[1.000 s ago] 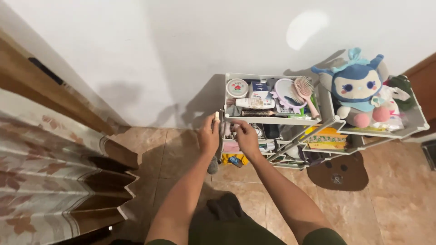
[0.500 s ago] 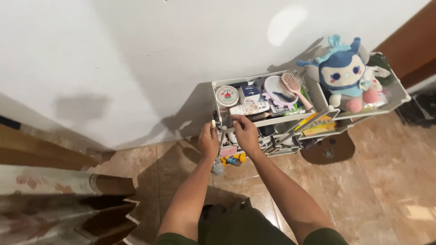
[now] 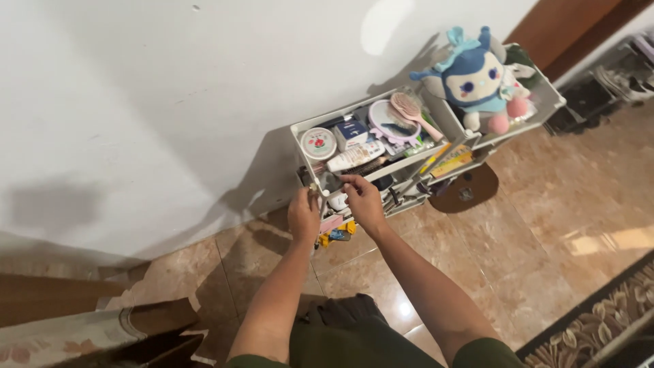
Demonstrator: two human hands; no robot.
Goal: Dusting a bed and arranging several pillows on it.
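Left hand (image 3: 304, 215) grips the white shelf rack (image 3: 308, 158) post; right hand (image 3: 363, 199), at three o'clock, fingers pinching its front rim. Steady the rack.

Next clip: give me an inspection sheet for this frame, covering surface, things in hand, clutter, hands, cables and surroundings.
Surface: glossy tan floor tiles; white tiered rack against the white wall.
Things in hand: left hand pinches a small pale object at the rack's corner post; what it is cannot be told.
Clutter: top tray holds a round tin, white tube, pink hairbrush; blue plush toy in the next tray.
Hands: right hand reaches under the top tray's front edge; grip unclear.
Cables: nothing seen.
Surroundings: brown mat, patterned rug, wooden door frame.
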